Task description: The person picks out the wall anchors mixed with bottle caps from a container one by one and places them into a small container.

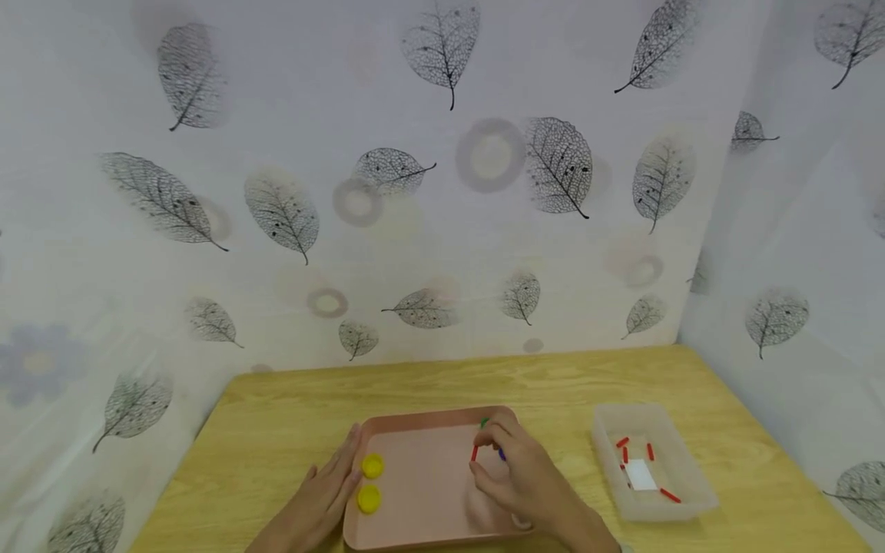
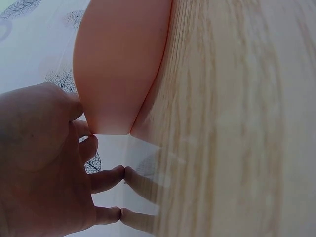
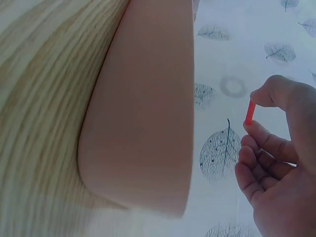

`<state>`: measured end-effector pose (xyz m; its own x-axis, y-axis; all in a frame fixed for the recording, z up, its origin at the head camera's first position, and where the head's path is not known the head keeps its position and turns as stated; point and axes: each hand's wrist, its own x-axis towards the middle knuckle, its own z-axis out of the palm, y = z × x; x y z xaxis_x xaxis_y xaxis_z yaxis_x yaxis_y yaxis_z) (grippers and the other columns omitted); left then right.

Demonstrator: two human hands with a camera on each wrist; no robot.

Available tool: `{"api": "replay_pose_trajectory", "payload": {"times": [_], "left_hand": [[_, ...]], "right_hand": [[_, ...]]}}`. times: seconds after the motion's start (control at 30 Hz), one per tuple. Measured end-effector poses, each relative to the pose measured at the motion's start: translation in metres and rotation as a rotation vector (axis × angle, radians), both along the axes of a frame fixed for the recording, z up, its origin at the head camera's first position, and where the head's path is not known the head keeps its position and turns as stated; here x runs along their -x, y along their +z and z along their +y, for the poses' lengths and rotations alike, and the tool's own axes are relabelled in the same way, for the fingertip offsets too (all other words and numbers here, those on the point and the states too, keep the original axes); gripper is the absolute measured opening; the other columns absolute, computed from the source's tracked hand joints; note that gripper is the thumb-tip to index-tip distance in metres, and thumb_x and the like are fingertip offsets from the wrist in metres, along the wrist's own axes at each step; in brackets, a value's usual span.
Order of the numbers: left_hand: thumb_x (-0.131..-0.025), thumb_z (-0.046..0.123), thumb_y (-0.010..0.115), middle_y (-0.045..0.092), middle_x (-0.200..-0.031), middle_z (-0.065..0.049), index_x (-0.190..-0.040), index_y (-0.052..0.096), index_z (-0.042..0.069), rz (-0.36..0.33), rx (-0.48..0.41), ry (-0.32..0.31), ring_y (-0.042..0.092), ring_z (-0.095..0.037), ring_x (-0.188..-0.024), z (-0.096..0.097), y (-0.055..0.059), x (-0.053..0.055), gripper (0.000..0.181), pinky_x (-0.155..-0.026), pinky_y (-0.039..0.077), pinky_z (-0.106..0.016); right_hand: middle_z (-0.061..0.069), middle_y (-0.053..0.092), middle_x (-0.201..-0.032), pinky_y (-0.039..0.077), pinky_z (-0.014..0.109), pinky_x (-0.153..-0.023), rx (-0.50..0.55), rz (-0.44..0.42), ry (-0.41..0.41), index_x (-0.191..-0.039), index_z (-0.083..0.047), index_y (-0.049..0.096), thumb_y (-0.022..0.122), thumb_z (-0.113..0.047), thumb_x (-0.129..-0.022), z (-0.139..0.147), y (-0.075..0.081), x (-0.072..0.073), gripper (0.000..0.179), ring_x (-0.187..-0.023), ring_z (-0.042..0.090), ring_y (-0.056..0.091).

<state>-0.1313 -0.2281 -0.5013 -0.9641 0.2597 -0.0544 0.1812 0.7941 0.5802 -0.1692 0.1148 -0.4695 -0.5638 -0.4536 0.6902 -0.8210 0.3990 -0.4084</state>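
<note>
Thumb and forefinger of my right hand (image 1: 525,480) pinch a short red stick (image 1: 474,453) over the right half of a pink tray (image 1: 429,491). In the right wrist view, the red stick (image 3: 250,112) stands between the two tips, above the tray's rim. My left hand (image 1: 318,499) rests along the tray's left edge with its fingers extended. The left wrist view shows its fingertips on the table beside the tray wall (image 2: 118,64). Two round yellow pieces (image 1: 369,499) lie at the tray's left side. Green (image 1: 484,422) and blue (image 1: 502,454) pieces are partly hidden behind my right hand.
Right of the tray stands a translucent plastic box (image 1: 611,495) holding several red sticks (image 1: 669,495) and a white rectangle (image 1: 641,475). The wooden table (image 1: 276,415) meets leaf-patterned white sheeting (image 1: 415,246) at the back and sides.
</note>
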Motion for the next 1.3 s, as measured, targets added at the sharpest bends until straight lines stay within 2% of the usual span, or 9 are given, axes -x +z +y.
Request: {"api": "replay_pose_trajectory", "payload": {"times": [0.07,0.17,0.37,0.47,0.67,0.8,0.97,1.3], "left_hand": [[-0.114,0.043,0.029,0.008,-0.171,0.001,-0.167,0.005,0.021,0.002,0.004,0.003,0.029,-0.032,-0.150,0.001,0.001,0.000,0.062,-0.106,0.017,-0.083],[-0.114,0.043,0.028,0.008,-0.171,0.001,-0.167,0.004,0.021,-0.004,0.005,0.002,0.028,-0.033,-0.151,0.001,0.002,0.000,0.063,-0.106,0.016,-0.083],[-0.114,0.040,0.029,0.007,-0.171,-0.002,-0.167,0.005,0.017,-0.002,0.010,0.000,0.025,-0.034,-0.151,0.000,0.000,-0.002,0.063,-0.107,0.015,-0.083],[-0.114,0.038,0.030,0.007,-0.171,-0.004,-0.166,0.006,0.013,0.010,0.013,-0.003,0.027,-0.036,-0.151,-0.001,-0.001,-0.004,0.062,-0.107,0.016,-0.083],[-0.114,0.039,0.028,0.008,-0.170,-0.005,-0.166,0.006,0.014,0.012,0.014,-0.007,0.026,-0.037,-0.151,0.002,0.001,-0.002,0.062,-0.108,0.015,-0.082],[-0.114,0.040,0.028,0.008,-0.170,-0.004,-0.167,0.005,0.015,0.007,0.027,-0.002,0.025,-0.036,-0.152,0.003,0.001,-0.002,0.063,-0.108,0.014,-0.082],[-0.114,0.041,0.028,0.007,-0.171,-0.005,-0.166,0.005,0.014,0.002,0.031,0.000,0.025,-0.036,-0.152,0.003,-0.003,-0.002,0.063,-0.108,0.015,-0.082],[-0.114,0.042,0.027,0.006,-0.171,-0.004,-0.167,0.003,0.017,-0.008,0.032,-0.007,0.025,-0.038,-0.152,0.000,0.000,-0.001,0.063,-0.107,0.014,-0.082]], "right_hand": [[-0.004,0.058,-0.103,0.052,0.018,-0.072,0.017,-0.017,0.025,-0.100,-0.011,0.064,0.083,-0.001,-0.079,0.007,0.002,0.002,0.030,-0.086,0.008,0.055],[-0.004,0.060,-0.102,0.052,0.017,-0.069,0.030,-0.034,0.004,-0.099,-0.013,0.064,0.082,0.001,-0.078,0.018,0.007,0.007,0.031,-0.086,0.005,0.054],[-0.006,0.060,-0.099,0.054,0.024,-0.073,-0.008,-0.028,-0.111,-0.100,-0.013,0.066,0.084,-0.002,-0.078,0.044,0.016,0.017,0.031,-0.087,0.004,0.055],[-0.008,0.059,-0.098,0.051,0.020,-0.074,-0.021,-0.007,-0.156,-0.099,-0.013,0.066,0.084,-0.003,-0.078,0.060,0.021,0.022,0.030,-0.086,0.005,0.054],[-0.010,0.059,-0.096,0.048,0.017,-0.074,-0.017,0.032,-0.263,-0.096,-0.010,0.066,0.085,0.002,-0.073,0.097,0.028,0.025,0.032,-0.084,0.006,0.055],[-0.007,0.062,-0.096,0.050,0.019,-0.074,-0.027,0.043,-0.325,-0.098,-0.009,0.067,0.085,0.003,-0.073,0.120,0.025,0.027,0.033,-0.084,0.008,0.056],[-0.007,0.061,-0.093,0.054,0.025,-0.070,-0.046,0.038,-0.381,-0.097,-0.008,0.068,0.086,0.004,-0.072,0.144,0.015,0.033,0.034,-0.082,0.008,0.057],[-0.007,0.062,-0.088,0.046,0.012,-0.070,-0.033,-0.018,-0.431,-0.092,-0.007,0.069,0.087,0.003,-0.072,0.173,0.007,0.036,0.029,-0.076,0.008,0.057]]}}
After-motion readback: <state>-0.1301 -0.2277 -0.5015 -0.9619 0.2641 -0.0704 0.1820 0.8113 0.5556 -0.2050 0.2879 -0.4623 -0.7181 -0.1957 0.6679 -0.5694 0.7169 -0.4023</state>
